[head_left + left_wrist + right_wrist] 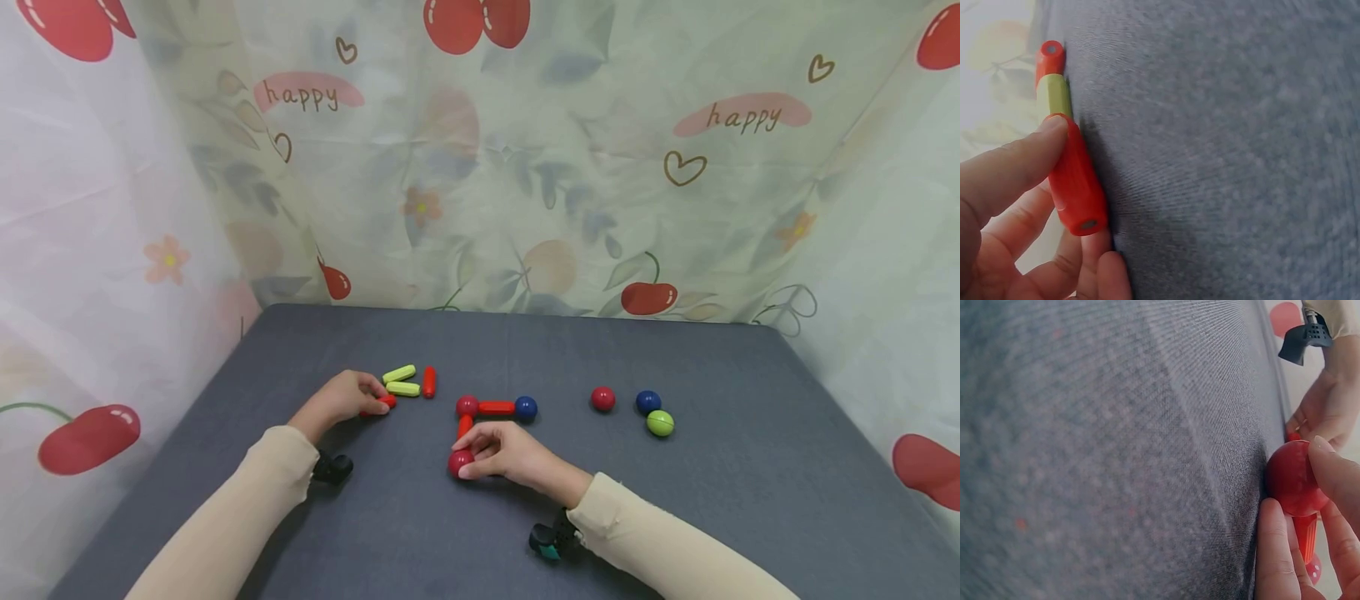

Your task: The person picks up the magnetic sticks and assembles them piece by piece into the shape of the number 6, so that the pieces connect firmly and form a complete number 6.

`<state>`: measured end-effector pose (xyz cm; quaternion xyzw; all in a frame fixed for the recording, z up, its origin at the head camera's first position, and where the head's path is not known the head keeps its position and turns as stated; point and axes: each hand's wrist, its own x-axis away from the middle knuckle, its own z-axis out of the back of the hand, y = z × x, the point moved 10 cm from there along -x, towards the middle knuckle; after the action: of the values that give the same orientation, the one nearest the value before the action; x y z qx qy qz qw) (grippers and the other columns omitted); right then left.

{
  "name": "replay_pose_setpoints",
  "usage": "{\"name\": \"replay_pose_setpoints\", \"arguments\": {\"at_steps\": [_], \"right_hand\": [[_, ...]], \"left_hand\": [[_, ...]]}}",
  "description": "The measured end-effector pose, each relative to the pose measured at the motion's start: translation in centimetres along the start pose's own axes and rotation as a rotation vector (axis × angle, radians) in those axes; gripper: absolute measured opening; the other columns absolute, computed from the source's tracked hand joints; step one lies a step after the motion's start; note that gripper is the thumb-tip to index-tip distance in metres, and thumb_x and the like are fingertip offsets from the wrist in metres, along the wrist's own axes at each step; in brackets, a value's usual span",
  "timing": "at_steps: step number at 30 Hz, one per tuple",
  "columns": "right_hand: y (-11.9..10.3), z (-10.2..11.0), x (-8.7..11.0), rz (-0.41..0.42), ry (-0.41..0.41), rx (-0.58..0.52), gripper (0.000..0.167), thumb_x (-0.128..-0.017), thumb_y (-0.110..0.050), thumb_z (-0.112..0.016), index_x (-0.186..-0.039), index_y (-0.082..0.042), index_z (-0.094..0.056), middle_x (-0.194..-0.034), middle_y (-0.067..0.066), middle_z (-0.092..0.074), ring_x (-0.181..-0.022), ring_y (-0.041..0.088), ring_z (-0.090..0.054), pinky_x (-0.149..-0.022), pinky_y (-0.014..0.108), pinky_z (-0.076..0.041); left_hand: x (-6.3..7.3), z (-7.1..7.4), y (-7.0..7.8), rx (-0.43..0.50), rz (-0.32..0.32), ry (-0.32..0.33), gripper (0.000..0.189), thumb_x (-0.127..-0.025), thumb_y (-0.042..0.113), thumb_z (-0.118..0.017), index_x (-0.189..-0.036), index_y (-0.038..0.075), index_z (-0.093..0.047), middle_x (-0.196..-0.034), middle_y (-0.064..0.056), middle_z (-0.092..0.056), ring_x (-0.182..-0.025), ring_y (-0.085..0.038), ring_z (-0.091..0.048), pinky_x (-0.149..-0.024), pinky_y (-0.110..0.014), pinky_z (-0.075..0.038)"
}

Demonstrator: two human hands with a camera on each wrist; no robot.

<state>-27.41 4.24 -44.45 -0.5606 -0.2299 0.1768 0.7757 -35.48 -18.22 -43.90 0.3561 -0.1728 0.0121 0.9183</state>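
Observation:
My left hand [341, 406] pinches a red rod [1080, 181] between thumb and fingers, close to the table; a small grey disc shows in the rod's end. Thumb and fingers of my right hand [513, 454] hold a red ball [1294, 479] at the near end of another red rod [465, 426]. That rod runs up to a second red ball [467, 406]. From there a sideways red rod [497, 407] reaches a blue ball [526, 408], so the joined pieces form a corner shape lying on the table.
Beyond my left hand lie two yellow-green rods [403, 389] and a loose red rod [429, 382]. To the right sit a red ball [602, 398], a blue ball [648, 402] and a green ball [660, 423]. Printed curtains [510, 167] surround the grey table [405, 517].

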Motion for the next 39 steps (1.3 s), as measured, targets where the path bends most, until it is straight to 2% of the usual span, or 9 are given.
{"name": "replay_pose_setpoints", "arguments": {"at_steps": [6, 9, 16, 23, 26, 32, 39], "right_hand": [[0.1, 0.0, -0.1, 0.000, -0.004, 0.000, 0.031, -0.080, -0.007, -0.079, -0.109, -0.005, -0.070, -0.096, 0.005, -0.066, -0.081, 0.014, -0.057, -0.071, 0.024, -0.049], [0.2, 0.0, -0.1, 0.000, -0.003, 0.001, 0.031, -0.079, -0.007, -0.079, -0.109, -0.005, -0.070, -0.096, 0.005, -0.066, -0.081, 0.014, -0.057, -0.071, 0.024, -0.049], [0.3, 0.0, -0.2, 0.002, -0.005, 0.002, 0.031, -0.080, -0.007, -0.079, -0.109, -0.006, -0.070, -0.095, 0.005, -0.066, -0.080, 0.014, -0.058, -0.070, 0.024, -0.050], [0.3, 0.1, -0.2, -0.007, -0.005, 0.003, 0.031, -0.080, -0.008, -0.078, -0.110, -0.006, -0.070, -0.095, 0.005, -0.067, -0.081, 0.014, -0.059, -0.071, 0.024, -0.051], [0.3, 0.1, -0.2, -0.009, -0.004, 0.004, 0.031, -0.080, -0.009, -0.078, -0.110, -0.006, -0.070, -0.095, 0.005, -0.067, -0.081, 0.014, -0.059, -0.071, 0.024, -0.051], [0.3, 0.1, -0.2, -0.009, 0.001, 0.003, 0.031, -0.080, -0.008, -0.078, -0.110, -0.006, -0.070, -0.095, 0.005, -0.067, -0.081, 0.014, -0.059, -0.072, 0.024, -0.051], [0.2, 0.1, -0.1, 0.002, -0.005, 0.002, 0.030, -0.081, -0.008, -0.078, -0.109, -0.005, -0.070, -0.093, 0.004, -0.066, -0.079, 0.013, -0.058, -0.071, 0.023, -0.050]], "left_hand": [[0.7, 0.0, 0.6, -0.011, -0.014, -0.012, 0.022, -0.085, 0.020, -0.075, -0.103, 0.009, -0.068, -0.092, -0.004, -0.063, -0.082, -0.018, -0.052, -0.068, -0.029, -0.040], [1.4, -0.2, 1.3, -0.002, -0.045, -0.032, 0.024, -0.086, 0.021, -0.074, -0.105, 0.009, -0.067, -0.089, -0.004, -0.063, -0.079, -0.018, -0.052, -0.067, -0.028, -0.041], [3.8, -1.0, 3.3, 0.082, -0.124, -0.066, 0.026, -0.088, 0.020, -0.072, -0.110, 0.007, -0.066, -0.089, -0.004, -0.065, -0.075, -0.019, -0.056, -0.067, -0.030, -0.046], [6.1, -2.3, 4.8, 0.101, -0.141, -0.075, 0.024, -0.087, 0.020, -0.072, -0.109, 0.010, -0.065, -0.094, -0.005, -0.064, -0.083, -0.018, -0.057, -0.076, -0.035, -0.051], [7.0, -2.9, 5.2, 0.103, -0.158, -0.088, 0.023, -0.087, 0.019, -0.072, -0.107, 0.009, -0.066, -0.092, -0.004, -0.064, -0.081, -0.018, -0.058, -0.075, -0.034, -0.051], [8.1, -4.8, 5.5, 0.144, -0.139, -0.146, 0.024, -0.087, 0.020, -0.073, -0.105, 0.007, -0.064, -0.080, -0.003, -0.065, -0.073, -0.017, -0.059, -0.071, -0.032, -0.052], [9.5, -7.8, 5.5, 0.171, -0.083, -0.232, 0.020, -0.087, 0.017, -0.072, -0.101, 0.006, -0.063, -0.070, -0.003, -0.064, -0.064, -0.014, -0.061, -0.065, -0.030, -0.055]]}}
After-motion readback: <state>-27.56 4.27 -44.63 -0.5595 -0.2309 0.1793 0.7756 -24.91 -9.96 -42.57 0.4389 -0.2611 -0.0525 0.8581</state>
